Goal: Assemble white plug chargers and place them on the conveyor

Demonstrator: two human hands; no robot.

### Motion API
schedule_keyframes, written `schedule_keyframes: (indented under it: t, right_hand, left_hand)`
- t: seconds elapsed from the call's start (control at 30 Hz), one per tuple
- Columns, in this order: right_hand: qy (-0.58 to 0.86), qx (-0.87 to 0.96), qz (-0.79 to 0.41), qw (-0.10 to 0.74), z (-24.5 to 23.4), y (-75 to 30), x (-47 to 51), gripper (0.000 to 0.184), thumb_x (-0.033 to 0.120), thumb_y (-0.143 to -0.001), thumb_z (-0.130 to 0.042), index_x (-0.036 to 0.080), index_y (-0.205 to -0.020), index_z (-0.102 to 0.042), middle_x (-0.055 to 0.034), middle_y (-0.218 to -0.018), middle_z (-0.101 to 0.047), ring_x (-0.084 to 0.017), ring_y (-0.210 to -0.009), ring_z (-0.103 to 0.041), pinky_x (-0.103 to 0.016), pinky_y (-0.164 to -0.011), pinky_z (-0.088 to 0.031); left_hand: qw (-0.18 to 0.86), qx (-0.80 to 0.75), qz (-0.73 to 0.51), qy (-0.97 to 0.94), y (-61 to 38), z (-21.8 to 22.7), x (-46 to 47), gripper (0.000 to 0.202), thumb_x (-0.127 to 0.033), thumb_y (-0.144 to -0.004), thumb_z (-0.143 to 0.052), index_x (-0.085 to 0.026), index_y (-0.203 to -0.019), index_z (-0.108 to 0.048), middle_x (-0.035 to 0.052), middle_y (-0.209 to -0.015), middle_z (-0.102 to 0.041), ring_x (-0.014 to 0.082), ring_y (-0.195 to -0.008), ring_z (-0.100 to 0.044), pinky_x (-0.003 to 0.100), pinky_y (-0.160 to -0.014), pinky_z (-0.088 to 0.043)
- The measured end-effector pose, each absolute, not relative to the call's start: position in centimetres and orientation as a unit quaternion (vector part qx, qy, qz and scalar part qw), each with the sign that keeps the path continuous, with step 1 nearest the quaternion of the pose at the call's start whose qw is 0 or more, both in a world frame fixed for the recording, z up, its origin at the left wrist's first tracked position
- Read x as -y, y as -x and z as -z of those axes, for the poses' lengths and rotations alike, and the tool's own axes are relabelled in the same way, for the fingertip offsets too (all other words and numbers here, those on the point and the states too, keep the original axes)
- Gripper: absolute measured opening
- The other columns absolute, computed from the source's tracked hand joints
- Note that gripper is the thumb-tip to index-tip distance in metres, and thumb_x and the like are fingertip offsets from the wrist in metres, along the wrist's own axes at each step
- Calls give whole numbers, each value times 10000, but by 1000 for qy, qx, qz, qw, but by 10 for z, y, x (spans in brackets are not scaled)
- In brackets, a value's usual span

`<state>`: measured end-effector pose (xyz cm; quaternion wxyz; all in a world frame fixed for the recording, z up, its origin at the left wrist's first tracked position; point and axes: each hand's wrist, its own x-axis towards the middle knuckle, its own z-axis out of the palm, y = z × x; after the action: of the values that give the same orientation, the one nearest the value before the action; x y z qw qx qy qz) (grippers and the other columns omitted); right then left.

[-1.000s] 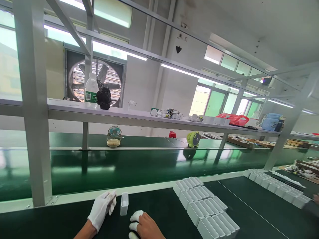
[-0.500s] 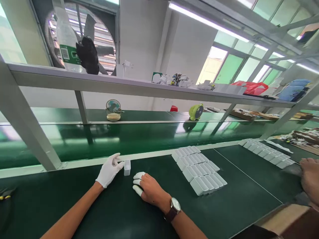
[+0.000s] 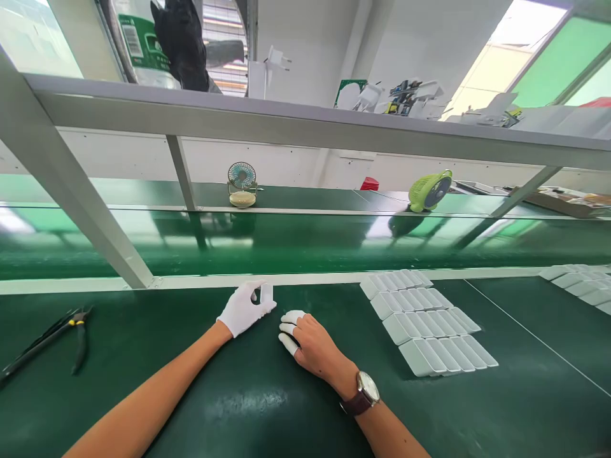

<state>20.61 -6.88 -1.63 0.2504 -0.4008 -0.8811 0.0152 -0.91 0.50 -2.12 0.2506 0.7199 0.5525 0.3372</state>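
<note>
A small white plastic box (image 3: 266, 293) stands near the back edge of the green work surface. My left hand (image 3: 244, 310), in a white glove, has its thumb and fingers around the box at its left side. To the right and a little nearer, my right hand (image 3: 312, 343) rests on the surface, holding nothing. White covers sit on several of its fingertips, and its fingers are slightly bent and apart. Further right lie rows of similar white boxes (image 3: 432, 321), packed side by side.
Pliers with dark handles (image 3: 79, 324) lie at the left. A grey shelf (image 3: 296, 124) crosses above, with a bottle and small parts on it. Behind are a small fan (image 3: 242, 178) and a green fan (image 3: 428, 191). More white boxes (image 3: 585, 283) lie far right.
My left hand has closed its thumb and fingers around the small box, which it was beside before. My right hand keeps much the same pose. The view has turned downward and left.
</note>
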Motion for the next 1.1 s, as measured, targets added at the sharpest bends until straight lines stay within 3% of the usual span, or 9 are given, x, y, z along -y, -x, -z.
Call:
schedule_keyframes:
  t: [0.67,0.87,1.0,1.1]
  right_hand:
    - [404,886,9,229,13,-202,73,153,225,-985,-543,166,-1048,-670,-118,-1106,-673,-241,-1013,-646,-407,-876,-543]
    - [403,886,13,227,11,-202,73,123,202,-948,-603,147,-1027,-679,-126,-1087,-680,-252,-1028,-645,-394,-869,-541]
    - [403,888,15,222,11,-202,74,139,204,-946,-604,154,-1054,-675,-126,-1111,-678,-249,-1025,-641,-393,-876,-534]
    - [404,890,16,211,9,-202,76,144,207,-940,-608,158,-1058,-674,-126,-1147,-671,-252,-1038,-630,-390,-870,-527]
  left_hand:
    - [261,-552,-364,-703,3,11,-2,418,-412,-750,-679,-203,-1111,-662,19,-904,-652,170,-755,-602,331,-744,-531]
    - [272,-565,-350,-696,4,11,-2,504,-451,-732,-702,-199,-1164,-642,12,-872,-634,178,-740,-603,350,-738,-537]
    - [290,-544,-346,-707,5,13,-3,597,-436,-689,-744,-219,-1231,-621,31,-966,-636,196,-818,-610,371,-790,-540]
    - [316,-526,-335,-715,7,13,-5,564,-421,-663,-760,-227,-1180,-644,43,-1012,-634,207,-858,-610,383,-805,-542]
